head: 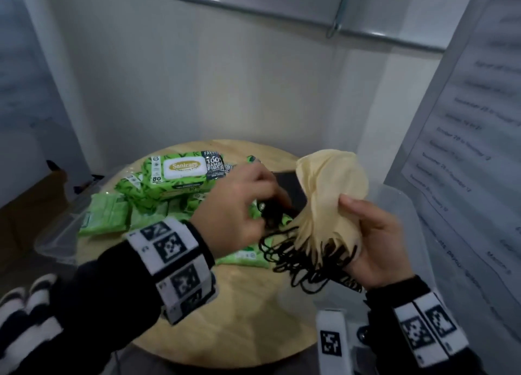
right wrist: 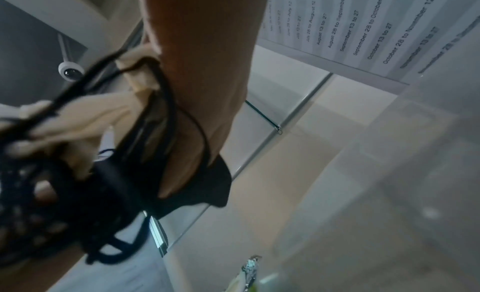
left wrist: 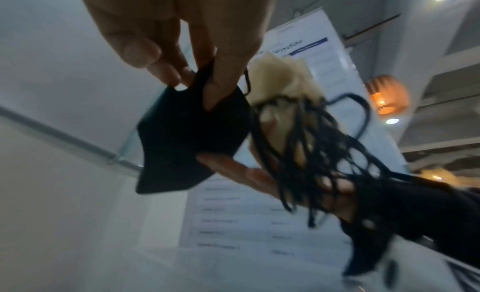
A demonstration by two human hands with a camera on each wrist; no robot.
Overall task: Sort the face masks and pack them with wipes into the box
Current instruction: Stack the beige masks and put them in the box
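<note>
My right hand (head: 355, 217) grips a bunch of cream face masks (head: 332, 183) above the round wooden table (head: 253, 304); their black ear loops (head: 301, 259) hang tangled below. My left hand (head: 269, 205) pinches a black face mask (left wrist: 187, 136) right beside the bunch, touching the loops. The head view hides most of the black mask behind my left fingers. In the right wrist view the black mask (right wrist: 210, 189) lies against the cream masks (right wrist: 103, 115). Green wipes packs (head: 180, 177) lie piled at the table's back left.
A clear plastic box (head: 403, 205) stands at the table's right, under my right hand. Another clear plastic piece (head: 56, 239) sits at the left edge. A dark flat object (head: 290, 186) lies behind the hands. White walls and a printed sheet (head: 465, 149) close in on the right.
</note>
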